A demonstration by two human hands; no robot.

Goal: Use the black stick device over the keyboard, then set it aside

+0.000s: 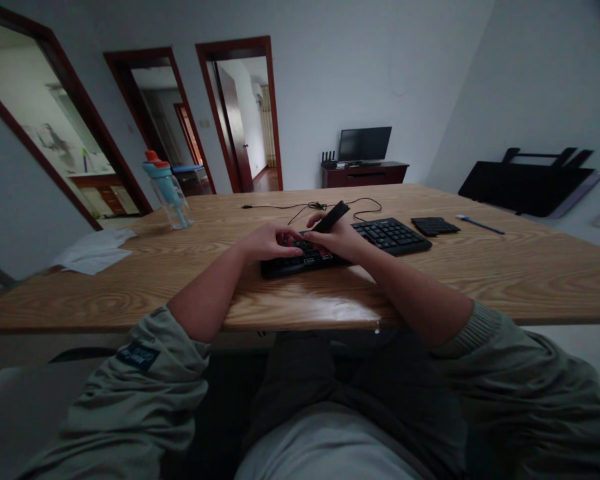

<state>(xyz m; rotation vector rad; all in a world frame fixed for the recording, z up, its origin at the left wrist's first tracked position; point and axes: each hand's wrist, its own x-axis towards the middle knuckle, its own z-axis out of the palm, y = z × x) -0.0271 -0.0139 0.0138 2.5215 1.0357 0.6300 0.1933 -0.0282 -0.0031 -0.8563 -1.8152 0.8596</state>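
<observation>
A black keyboard (390, 235) lies on the wooden table (190, 280) in front of me, its cable (320, 205) trailing toward the far edge. My left hand (269, 241) rests on the keyboard's left part, fingers curled and pressed down on the keys. My right hand (341, 240) is closed round a long black strip (331, 217) that tilts up and away from the keys; I cannot make out what the strip is. Both hands meet over the middle-left of the keyboard.
A blue bottle with an orange cap (167, 190) stands at the far left. White paper (96, 251) lies at the left edge. A small black pad (435, 226) and a blue-tipped stick (480, 225) lie right of the keyboard. Folded black furniture (527, 183) leans against the right wall.
</observation>
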